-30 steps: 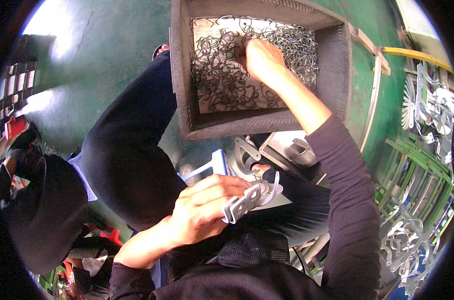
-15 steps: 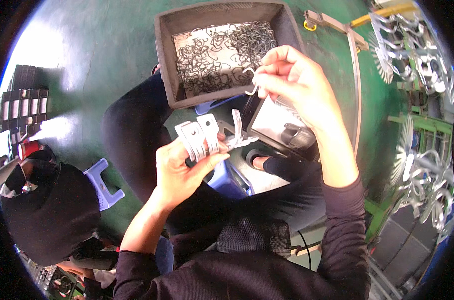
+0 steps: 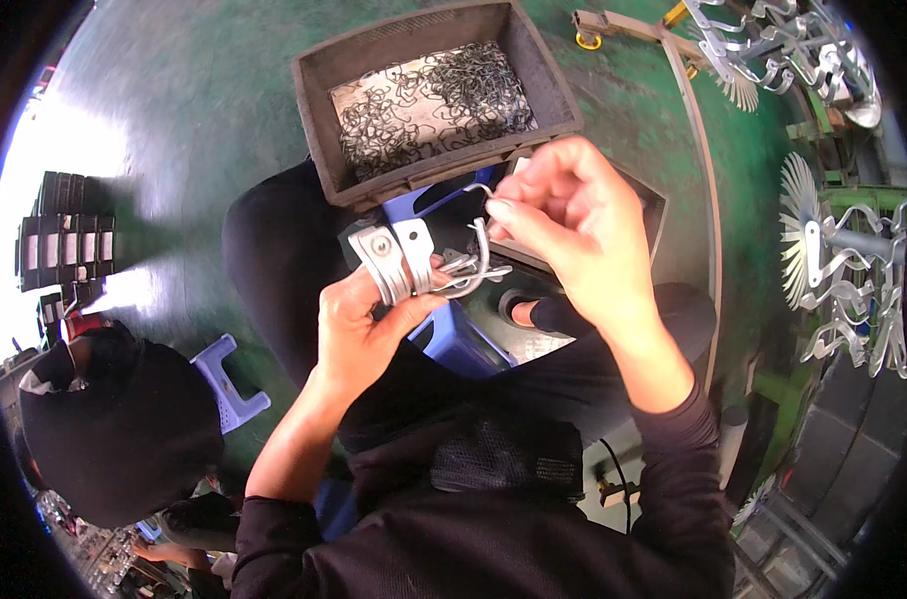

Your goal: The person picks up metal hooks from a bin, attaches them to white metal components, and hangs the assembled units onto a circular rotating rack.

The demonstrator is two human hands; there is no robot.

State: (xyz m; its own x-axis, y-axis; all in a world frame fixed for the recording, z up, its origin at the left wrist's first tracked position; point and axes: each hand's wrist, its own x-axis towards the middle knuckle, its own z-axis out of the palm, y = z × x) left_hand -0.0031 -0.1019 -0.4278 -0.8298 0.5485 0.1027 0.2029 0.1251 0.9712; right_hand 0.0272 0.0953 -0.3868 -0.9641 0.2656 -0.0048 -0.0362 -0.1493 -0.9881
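Several silvery curved metal clamps (image 3: 383, 262) are bunched in my left hand (image 3: 358, 324), whose fingers and thumb are closed around them. Their flat tabs with holes face up, and thinner curved arms (image 3: 481, 262) reach out to the right. My right hand (image 3: 581, 225) pinches a small bent wire clip (image 3: 480, 189) between thumb and fingertips, just above and right of the clamps. A gap still separates the clip from them. Beyond both hands stands a dark grey plastic bin (image 3: 308, 120) holding many similar dark bent wires (image 3: 473, 85), piled thickest at its right.
Blue plastic stools stand below the hands (image 3: 463, 344) and to the left (image 3: 231, 384). A person in dark clothing (image 3: 119, 429) sits at the lower left. Racks of hanging metal parts (image 3: 853, 299) line the right side. Stacked black boxes (image 3: 64, 245) stand far left.
My right hand has come down toward my left hand, bringing the wire clip from in front of the bin to near the clamps. The view has shifted slightly.
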